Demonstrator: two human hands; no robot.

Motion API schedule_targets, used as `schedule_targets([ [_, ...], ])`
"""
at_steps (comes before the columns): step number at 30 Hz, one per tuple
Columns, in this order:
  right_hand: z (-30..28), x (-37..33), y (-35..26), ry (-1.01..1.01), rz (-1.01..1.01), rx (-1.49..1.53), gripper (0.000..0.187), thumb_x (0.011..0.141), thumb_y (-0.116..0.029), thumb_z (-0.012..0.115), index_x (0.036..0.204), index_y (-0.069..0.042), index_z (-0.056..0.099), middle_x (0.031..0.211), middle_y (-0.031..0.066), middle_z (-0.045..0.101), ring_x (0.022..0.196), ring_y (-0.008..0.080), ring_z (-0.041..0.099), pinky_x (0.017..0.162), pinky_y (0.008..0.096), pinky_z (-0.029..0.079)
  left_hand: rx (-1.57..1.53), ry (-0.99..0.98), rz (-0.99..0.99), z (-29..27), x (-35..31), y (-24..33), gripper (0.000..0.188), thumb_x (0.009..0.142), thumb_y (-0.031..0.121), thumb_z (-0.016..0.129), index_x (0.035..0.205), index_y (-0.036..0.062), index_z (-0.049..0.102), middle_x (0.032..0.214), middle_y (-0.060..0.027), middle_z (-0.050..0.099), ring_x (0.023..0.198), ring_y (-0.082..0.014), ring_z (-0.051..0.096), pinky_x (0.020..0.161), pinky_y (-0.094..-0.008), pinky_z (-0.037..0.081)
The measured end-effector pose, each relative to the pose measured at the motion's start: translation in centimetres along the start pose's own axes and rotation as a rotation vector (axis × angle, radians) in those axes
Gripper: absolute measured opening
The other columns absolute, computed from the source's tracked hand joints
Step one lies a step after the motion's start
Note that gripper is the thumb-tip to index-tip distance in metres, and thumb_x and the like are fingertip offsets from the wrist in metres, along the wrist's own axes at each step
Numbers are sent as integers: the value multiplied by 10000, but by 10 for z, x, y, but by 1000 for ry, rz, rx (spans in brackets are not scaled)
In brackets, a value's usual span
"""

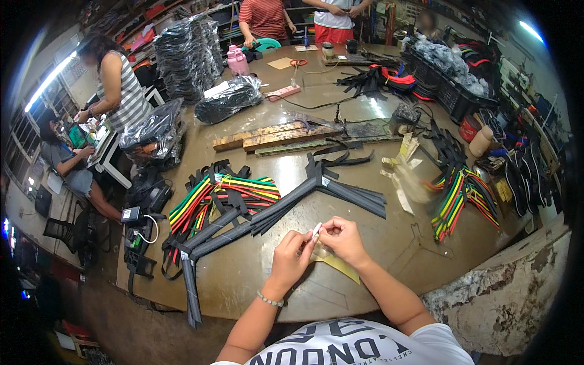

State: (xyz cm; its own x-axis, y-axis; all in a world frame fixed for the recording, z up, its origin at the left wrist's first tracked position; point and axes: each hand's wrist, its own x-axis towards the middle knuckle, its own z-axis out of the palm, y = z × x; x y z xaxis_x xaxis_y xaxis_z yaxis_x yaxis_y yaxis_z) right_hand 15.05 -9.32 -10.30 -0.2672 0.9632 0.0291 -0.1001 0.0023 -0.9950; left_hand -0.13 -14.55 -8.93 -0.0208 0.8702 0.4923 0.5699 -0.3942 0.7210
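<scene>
Close together over the near part of the table, my left hand (292,255) and my right hand (343,239) both pinch a small white piece (317,230); whether it is a label or a scrap of tape I cannot tell. Below my fingers lies a yellowish paper strip (342,269), partly hidden by them. Just beyond my left hand are bundles of black padded straps (286,199) joined in a V shape. Another dark strap set (192,286) reaches to the table's near left edge.
Striped strap bundles (226,191) lie left and more (463,204) lie right. Wooden boards (292,135) cross the middle near a power strip (284,92). A black crate (447,79) stands far right. Other people (121,91) are around the brown table (389,267).
</scene>
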Motion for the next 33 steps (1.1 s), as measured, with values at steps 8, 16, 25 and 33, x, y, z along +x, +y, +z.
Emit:
schedule_targets([
  [8,4,-3,-5,88,-52,-123,130,773,-72,751,775,15,654,806,46,635,651,45,553,588,209,460,-548,-153,-407,7,-3,-12,182,971,124,565,1095,-4,602,826,-47,601,720,-126,594,662,-280,484],
  [16,10,-7,-10,92,-153,-172,150,754,-64,738,726,2,607,744,31,572,594,49,507,538,227,425,-1256,-100,-765,18,-6,-10,132,1027,220,484,1038,91,460,806,-4,509,643,-31,400,566,-198,335],
  [25,16,-10,-7,93,-194,-251,153,701,-47,728,704,8,586,725,56,570,570,73,513,515,238,423,-951,92,-734,10,3,-9,294,1035,360,452,914,94,481,674,47,398,552,-26,320,499,-201,310],
  [33,16,-10,-7,62,-241,-307,122,726,-5,687,713,17,568,726,23,536,580,33,459,509,216,383,-746,118,-590,6,3,-9,252,1021,302,505,874,107,444,633,66,370,507,-26,287,446,-200,264],
])
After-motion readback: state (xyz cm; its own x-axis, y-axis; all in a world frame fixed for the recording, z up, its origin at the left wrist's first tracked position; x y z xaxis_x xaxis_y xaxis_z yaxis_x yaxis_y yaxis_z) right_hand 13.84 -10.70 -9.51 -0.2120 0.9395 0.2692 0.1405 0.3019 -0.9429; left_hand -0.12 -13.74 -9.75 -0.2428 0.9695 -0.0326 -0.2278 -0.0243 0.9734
